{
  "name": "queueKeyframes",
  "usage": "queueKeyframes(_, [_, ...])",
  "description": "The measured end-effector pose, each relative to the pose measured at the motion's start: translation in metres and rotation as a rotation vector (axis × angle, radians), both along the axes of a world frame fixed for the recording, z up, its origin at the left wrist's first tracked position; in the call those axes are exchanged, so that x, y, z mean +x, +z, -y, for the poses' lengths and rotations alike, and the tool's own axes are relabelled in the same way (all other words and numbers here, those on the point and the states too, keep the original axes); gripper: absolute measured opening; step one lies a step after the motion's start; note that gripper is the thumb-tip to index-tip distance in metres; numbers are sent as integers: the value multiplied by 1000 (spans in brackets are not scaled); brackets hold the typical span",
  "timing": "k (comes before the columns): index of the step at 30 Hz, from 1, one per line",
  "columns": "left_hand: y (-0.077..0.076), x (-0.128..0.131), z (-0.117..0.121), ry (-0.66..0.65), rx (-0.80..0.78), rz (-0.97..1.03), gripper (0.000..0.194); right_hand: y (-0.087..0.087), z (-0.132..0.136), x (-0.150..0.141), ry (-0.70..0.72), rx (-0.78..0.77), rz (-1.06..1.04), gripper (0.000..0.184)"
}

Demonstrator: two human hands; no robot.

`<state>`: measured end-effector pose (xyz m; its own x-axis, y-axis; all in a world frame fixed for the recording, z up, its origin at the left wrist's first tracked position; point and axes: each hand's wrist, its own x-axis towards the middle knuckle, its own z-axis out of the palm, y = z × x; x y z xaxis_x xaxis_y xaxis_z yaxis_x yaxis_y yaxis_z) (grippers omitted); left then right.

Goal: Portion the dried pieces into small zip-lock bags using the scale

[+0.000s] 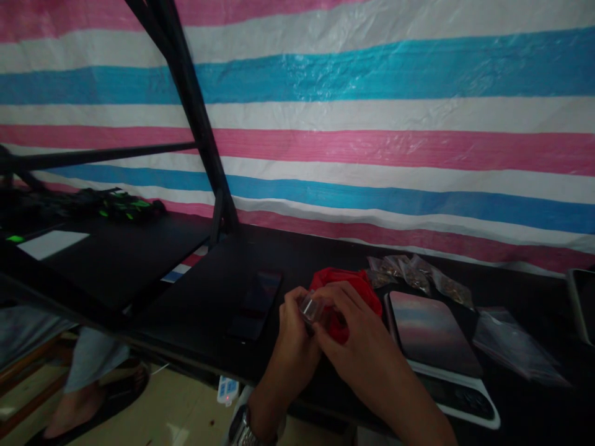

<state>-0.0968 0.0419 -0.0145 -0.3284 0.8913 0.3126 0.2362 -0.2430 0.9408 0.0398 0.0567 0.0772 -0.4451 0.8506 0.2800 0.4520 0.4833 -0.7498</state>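
Observation:
My left hand (297, 325) and my right hand (341, 316) meet over the front of the black table. Between their fingertips is a small, shiny clear plastic bag (310, 306), pinched from both sides; its lower part is hidden by the fingers. Just behind and under the right hand lies a red bag (367, 291), partly covered by that hand. To the right of the right forearm sits a flat kitchen scale (432, 334) with a white edge and a dark display. A watch circles my left wrist.
Several clear bags of small brownish parts (413, 272) lie behind the scale. Flat clear zip bags (511, 344) are to its right. A dark phone (258, 303) rests left of my hands. A black metal frame (195, 118) rises at left; another person's leg (93, 365) shows below.

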Motion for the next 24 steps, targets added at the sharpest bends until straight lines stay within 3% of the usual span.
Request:
queueKeyframes(4, [-4,-1,1,-48,-1,-44,48,-6,-2,-4,2,71,-23,36])
queueKeyframes(10, [9,0,3,-97,64,-21,46,-11,-10,-1,-126,218,-43,37])
queueKeyframes(15, [8,-3,-2,7,87,-142,37,-11,-11,3,-129,241,-45,35])
queueKeyframes(19, [2,0,-1,-3,138,-266,46,-13,-10,2,-147,235,-32,36])
queueKeyframes(24, [-2,3,-2,52,122,-253,54,-12,-7,-3,-151,241,-30,37])
